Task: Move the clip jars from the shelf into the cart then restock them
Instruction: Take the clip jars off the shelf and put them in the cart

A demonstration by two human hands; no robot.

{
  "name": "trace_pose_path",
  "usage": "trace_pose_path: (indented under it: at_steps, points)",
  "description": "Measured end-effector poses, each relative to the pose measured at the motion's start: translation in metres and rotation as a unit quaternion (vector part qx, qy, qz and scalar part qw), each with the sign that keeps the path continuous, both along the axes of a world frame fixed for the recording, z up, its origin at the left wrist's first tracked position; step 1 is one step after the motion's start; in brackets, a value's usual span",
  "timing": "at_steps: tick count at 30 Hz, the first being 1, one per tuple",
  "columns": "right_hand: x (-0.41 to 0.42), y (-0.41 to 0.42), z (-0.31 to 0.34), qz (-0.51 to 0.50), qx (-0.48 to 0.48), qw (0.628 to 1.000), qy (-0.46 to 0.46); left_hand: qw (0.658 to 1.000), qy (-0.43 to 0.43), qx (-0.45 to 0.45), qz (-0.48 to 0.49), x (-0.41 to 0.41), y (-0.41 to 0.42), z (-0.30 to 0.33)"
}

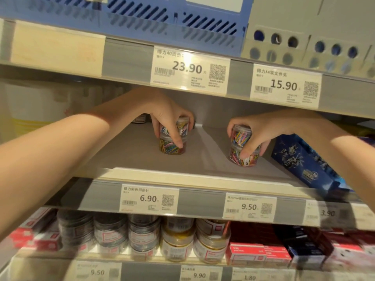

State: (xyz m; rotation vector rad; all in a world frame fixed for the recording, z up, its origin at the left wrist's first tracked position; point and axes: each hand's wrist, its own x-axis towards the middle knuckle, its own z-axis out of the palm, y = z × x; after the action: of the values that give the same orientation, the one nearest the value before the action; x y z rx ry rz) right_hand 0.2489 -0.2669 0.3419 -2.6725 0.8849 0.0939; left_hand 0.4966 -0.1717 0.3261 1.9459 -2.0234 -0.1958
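**Both hands on stacked clip jars, middle shelf**

Landmark: 6.90 price tag (149, 200) on the front rail of the middle shelf (142, 157).

- Left hand (170, 120): above the tag and slightly right, fingers curled down over a left jar stack (171, 145), two clear jars of coloured paper clips, one atop the other. Bottom jar appears to rest on the shelf board.
- Right hand (257, 130): well right of the tag, fingers and thumb wrapped round a right jar stack (242, 157), also two high, base at the board.
- Stacks stand apart.
- Blue box (304, 161): far right of the tag, same shelf.
- Below the tag: rows of lidded jars (142, 236), blurred.
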Motion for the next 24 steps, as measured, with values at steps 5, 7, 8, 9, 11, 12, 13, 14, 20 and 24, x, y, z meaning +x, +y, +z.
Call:
trace_pose_path:
  at_steps: [5, 7, 8, 9, 11, 12, 13, 14, 20, 24]
  points:
    - [0.001, 0.008, -0.001, -0.003, -0.022, 1.000, 0.001, 0.997, -0.024, 0.064, 0.025, -0.007, 0.007, 0.004]
    - [-0.002, 0.015, -0.001, -0.025, 0.022, 0.999, -0.010, 0.998, -0.027, 0.055, 0.025, -0.012, 0.013, 0.004]
    - [-0.004, 0.019, -0.001, -0.026, 0.026, 0.999, -0.014, 0.998, -0.025, 0.049, 0.025, -0.013, 0.016, 0.003]
    - [-0.005, 0.022, -0.002, -0.025, 0.021, 0.999, -0.019, 0.999, -0.022, 0.043, 0.025, -0.015, 0.020, 0.002]
    - [-0.006, 0.028, -0.005, -0.022, 0.010, 0.999, -0.048, 0.999, -0.012, 0.025, 0.021, -0.018, 0.028, 0.000]
    - [-0.006, 0.031, -0.008, -0.020, 0.001, 0.997, -0.070, 1.000, -0.008, 0.012, 0.018, -0.019, 0.032, -0.001]
    - [-0.006, 0.033, -0.011, -0.017, -0.007, 0.996, -0.093, 1.000, -0.009, -0.001, 0.014, -0.019, 0.036, -0.003]
    - [-0.006, 0.036, -0.014, -0.015, -0.011, 0.993, -0.119, 1.000, -0.013, -0.013, 0.008, -0.020, 0.040, -0.003]
    - [0.005, 0.059, -0.028, -0.005, -0.141, 0.964, -0.225, 0.995, 0.034, -0.097, -0.008, -0.015, 0.068, -0.016]
    - [0.005, 0.086, -0.033, -0.011, -0.235, 0.934, -0.270, 0.984, 0.023, -0.174, -0.003, -0.021, 0.087, -0.021]
